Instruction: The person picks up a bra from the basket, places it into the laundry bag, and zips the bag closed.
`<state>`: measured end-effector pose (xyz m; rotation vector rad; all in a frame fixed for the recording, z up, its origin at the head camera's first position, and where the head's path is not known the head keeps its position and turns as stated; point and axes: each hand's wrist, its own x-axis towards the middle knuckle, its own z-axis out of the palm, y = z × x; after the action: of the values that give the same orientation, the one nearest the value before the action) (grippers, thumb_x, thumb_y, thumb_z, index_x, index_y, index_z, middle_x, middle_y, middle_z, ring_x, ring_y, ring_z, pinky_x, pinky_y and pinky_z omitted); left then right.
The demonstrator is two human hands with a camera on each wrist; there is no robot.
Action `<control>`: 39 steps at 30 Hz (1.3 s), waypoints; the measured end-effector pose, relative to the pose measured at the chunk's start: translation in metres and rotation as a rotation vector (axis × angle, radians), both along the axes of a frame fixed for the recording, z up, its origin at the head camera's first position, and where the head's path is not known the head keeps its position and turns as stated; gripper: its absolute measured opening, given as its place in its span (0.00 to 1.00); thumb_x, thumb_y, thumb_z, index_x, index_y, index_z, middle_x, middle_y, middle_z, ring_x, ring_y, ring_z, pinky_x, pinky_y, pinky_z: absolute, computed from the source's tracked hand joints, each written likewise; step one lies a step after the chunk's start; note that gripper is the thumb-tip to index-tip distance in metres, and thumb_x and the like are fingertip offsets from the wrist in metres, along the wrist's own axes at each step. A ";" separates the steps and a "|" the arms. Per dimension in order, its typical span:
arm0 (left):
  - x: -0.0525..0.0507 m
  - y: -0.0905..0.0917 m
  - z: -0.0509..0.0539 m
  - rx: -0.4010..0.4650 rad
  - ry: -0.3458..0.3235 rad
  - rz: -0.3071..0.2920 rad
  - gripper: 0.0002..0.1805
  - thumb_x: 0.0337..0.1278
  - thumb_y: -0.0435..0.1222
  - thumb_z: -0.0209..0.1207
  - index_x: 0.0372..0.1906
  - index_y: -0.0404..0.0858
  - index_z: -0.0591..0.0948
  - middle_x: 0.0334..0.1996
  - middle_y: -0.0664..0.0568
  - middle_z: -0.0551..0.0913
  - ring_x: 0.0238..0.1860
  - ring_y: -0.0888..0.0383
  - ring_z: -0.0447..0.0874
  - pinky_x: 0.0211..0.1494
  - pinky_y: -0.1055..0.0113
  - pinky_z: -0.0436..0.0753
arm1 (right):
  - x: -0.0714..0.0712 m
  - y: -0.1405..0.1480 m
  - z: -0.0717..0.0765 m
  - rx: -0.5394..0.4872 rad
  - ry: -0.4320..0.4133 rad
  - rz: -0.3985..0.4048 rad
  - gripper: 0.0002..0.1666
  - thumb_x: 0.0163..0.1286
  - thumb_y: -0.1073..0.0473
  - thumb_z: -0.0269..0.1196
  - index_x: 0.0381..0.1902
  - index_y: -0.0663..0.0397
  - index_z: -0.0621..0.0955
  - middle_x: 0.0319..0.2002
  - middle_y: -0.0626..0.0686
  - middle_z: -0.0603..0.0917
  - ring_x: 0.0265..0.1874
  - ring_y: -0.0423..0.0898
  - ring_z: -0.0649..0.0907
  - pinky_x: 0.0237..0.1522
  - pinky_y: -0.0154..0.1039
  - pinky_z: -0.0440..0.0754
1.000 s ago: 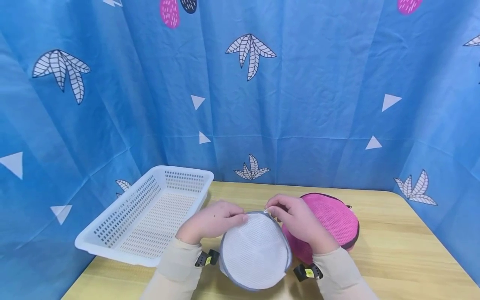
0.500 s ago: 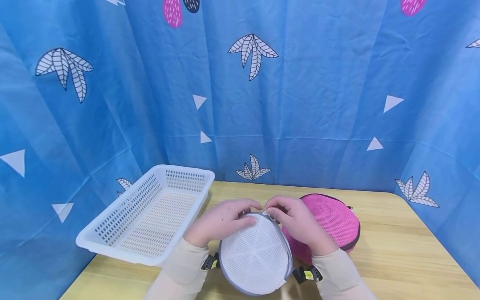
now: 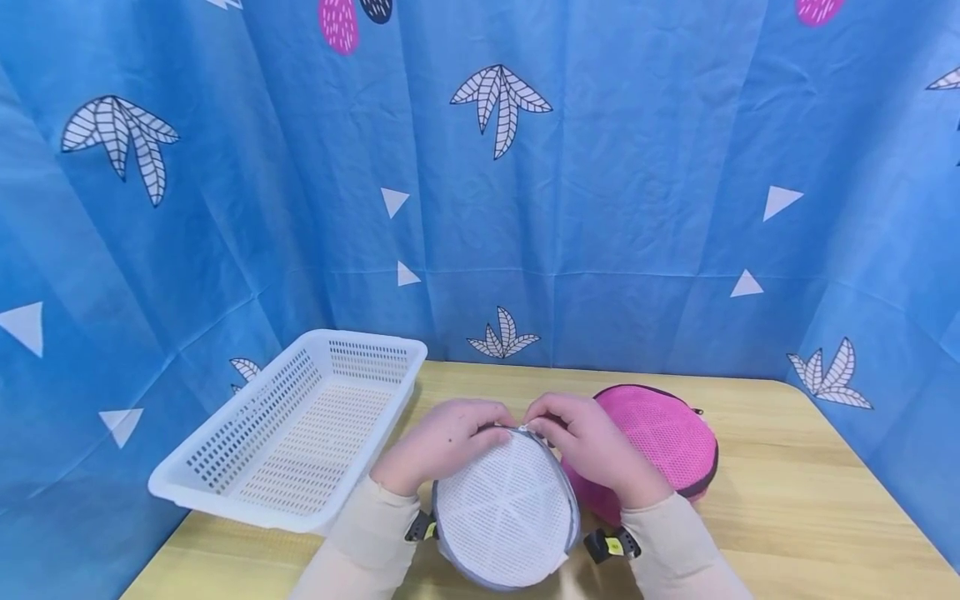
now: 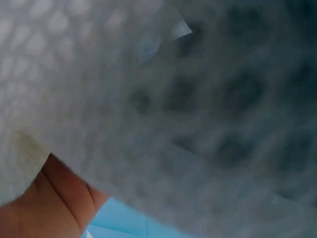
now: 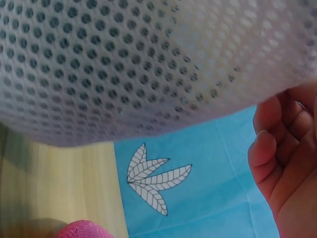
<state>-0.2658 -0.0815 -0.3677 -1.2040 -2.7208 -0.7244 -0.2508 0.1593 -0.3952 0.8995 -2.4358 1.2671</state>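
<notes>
A round white mesh laundry bag (image 3: 502, 517) with grey trim is held up in front of me, its flat face towards the head camera. My left hand (image 3: 450, 442) grips its top edge, thumb over the face. Close beside it my right hand (image 3: 592, 442) pinches the trim at the top, where a small white bit shows between the fingertips. The mesh (image 4: 148, 124) fills most of the left wrist view, hiding much of that hand. In the right wrist view, curled fingers (image 5: 262, 153) show at the lower edge of the bag.
A pink mesh bag (image 3: 663, 433) with black trim lies on the wooden table (image 3: 795, 483), partly behind my right hand. At the left stands a white slotted plastic basket (image 3: 322, 442). A blue patterned curtain (image 3: 637, 208) hangs behind and at both sides.
My left hand has slid right along the top edge, closer to the right hand. The right hand has shifted slightly left, and the bag's top edge has moved a little with it.
</notes>
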 end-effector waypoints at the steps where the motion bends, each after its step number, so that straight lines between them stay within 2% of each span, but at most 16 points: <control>1: -0.001 -0.001 0.000 -0.006 0.008 0.007 0.07 0.72 0.43 0.58 0.47 0.53 0.85 0.39 0.68 0.84 0.41 0.66 0.81 0.51 0.62 0.80 | -0.001 0.000 -0.001 0.016 0.015 -0.003 0.08 0.73 0.61 0.65 0.38 0.37 0.84 0.33 0.38 0.83 0.32 0.39 0.81 0.37 0.38 0.82; 6: -0.006 -0.011 0.000 0.013 -0.018 0.059 0.06 0.73 0.44 0.58 0.44 0.53 0.85 0.37 0.67 0.84 0.40 0.66 0.81 0.47 0.63 0.80 | -0.003 0.004 -0.001 0.048 0.077 -0.031 0.10 0.72 0.63 0.65 0.36 0.37 0.83 0.29 0.39 0.80 0.28 0.38 0.79 0.33 0.37 0.80; 10: -0.009 -0.020 0.001 0.056 -0.048 0.096 0.06 0.73 0.42 0.58 0.45 0.53 0.85 0.38 0.66 0.84 0.40 0.65 0.81 0.47 0.62 0.80 | -0.003 0.007 0.000 0.047 0.082 -0.045 0.08 0.72 0.62 0.65 0.37 0.38 0.83 0.30 0.38 0.80 0.27 0.37 0.79 0.32 0.36 0.80; 20: -0.008 -0.021 0.004 0.068 -0.052 0.140 0.07 0.74 0.41 0.57 0.49 0.51 0.84 0.41 0.62 0.85 0.41 0.62 0.81 0.48 0.61 0.80 | 0.000 0.008 0.003 0.017 -0.029 -0.132 0.07 0.74 0.60 0.63 0.39 0.38 0.83 0.32 0.40 0.82 0.28 0.40 0.82 0.34 0.38 0.83; 23: -0.006 -0.020 0.005 0.051 -0.068 0.119 0.07 0.74 0.41 0.56 0.49 0.51 0.83 0.40 0.62 0.84 0.40 0.62 0.81 0.47 0.61 0.80 | 0.001 0.007 0.004 0.002 -0.048 -0.160 0.06 0.75 0.59 0.63 0.40 0.39 0.83 0.30 0.40 0.82 0.28 0.41 0.82 0.33 0.39 0.83; 30: 0.000 -0.018 0.009 -0.016 -0.143 -0.001 0.06 0.75 0.42 0.55 0.45 0.53 0.82 0.31 0.65 0.79 0.34 0.64 0.79 0.41 0.65 0.79 | 0.001 0.007 0.005 -0.004 -0.028 -0.206 0.06 0.73 0.56 0.65 0.39 0.34 0.83 0.34 0.36 0.83 0.33 0.39 0.82 0.38 0.40 0.81; 34: 0.003 -0.015 0.010 -0.024 -0.113 -0.043 0.06 0.73 0.40 0.57 0.40 0.53 0.83 0.31 0.68 0.80 0.35 0.66 0.78 0.43 0.66 0.79 | 0.001 0.006 0.004 -0.013 -0.037 -0.187 0.06 0.72 0.56 0.67 0.38 0.32 0.84 0.35 0.35 0.84 0.36 0.38 0.83 0.41 0.40 0.82; 39: 0.006 -0.009 0.010 -0.050 -0.031 -0.052 0.06 0.72 0.40 0.59 0.38 0.50 0.84 0.30 0.68 0.79 0.33 0.66 0.77 0.43 0.67 0.78 | 0.001 0.002 0.002 -0.016 -0.035 -0.154 0.06 0.72 0.56 0.67 0.38 0.33 0.84 0.36 0.35 0.84 0.37 0.38 0.83 0.43 0.39 0.82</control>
<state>-0.2597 -0.0903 -0.3577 -1.2892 -2.7574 -0.6904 -0.2501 0.1613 -0.3936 0.6756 -2.4643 1.2549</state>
